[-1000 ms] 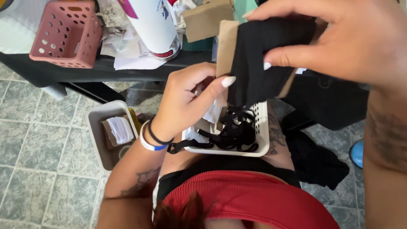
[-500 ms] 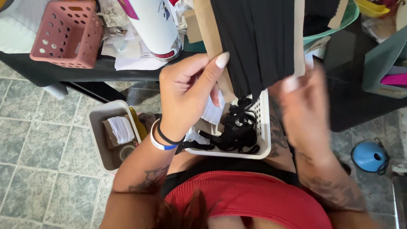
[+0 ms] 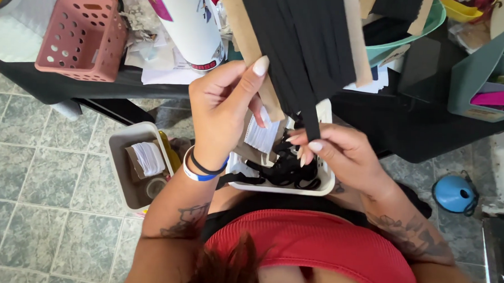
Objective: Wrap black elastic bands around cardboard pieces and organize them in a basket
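The left hand point(image 3: 225, 109) grips the lower edge of a cardboard card point(image 3: 256, 51) wound with black elastic band point(image 3: 301, 42), thumb pressed up against the front of the card and the other fingers curled behind it, so the card stands tilted above the lap. The right hand point(image 3: 334, 151) pinches the loose end of that black band between thumb and forefinger just below the card, fingers narrow and closed on the strip, which runs straight up from the fingertips to the wound part.

Directly under both hands sits a white basket point(image 3: 318, 187) on the lap, holding a tangle of black straps (its back wall is hidden by the hands). A small white card of thread or trim point(image 3: 262, 135) shows between the two hands. To the left on the tiled floor stands a grey box point(image 3: 121, 153) with a white spool inside. On the dark table point(image 3: 96, 86) behind are a pink perforated basket point(image 3: 81, 38) and a white bottle point(image 3: 186, 22); a blue round object point(image 3: 453, 193) lies on the floor at right
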